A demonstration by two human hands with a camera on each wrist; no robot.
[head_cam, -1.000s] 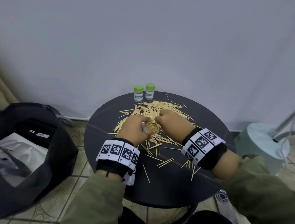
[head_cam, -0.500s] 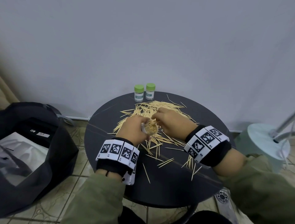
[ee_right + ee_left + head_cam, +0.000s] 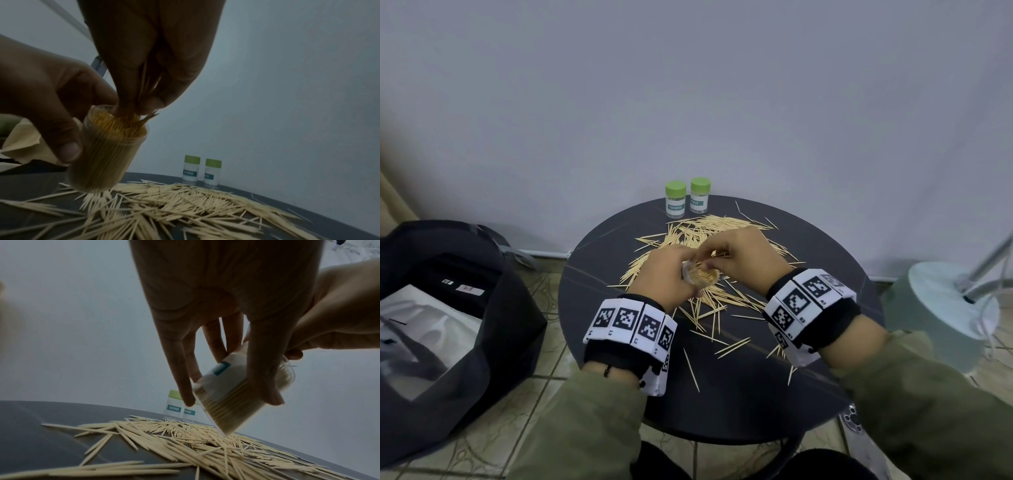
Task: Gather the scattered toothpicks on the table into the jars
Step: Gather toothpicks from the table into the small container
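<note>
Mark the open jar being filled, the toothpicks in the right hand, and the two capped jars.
open jar (image 3: 107, 155): right wrist view, clear side wall.
pinched toothpicks (image 3: 149, 117): right wrist view, tips over the jar mouth.
capped jars (image 3: 675, 190): head view, left one's green cap.

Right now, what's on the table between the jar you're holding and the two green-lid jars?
Loose toothpicks, heaped on the dark table; head view shows it.
</note>
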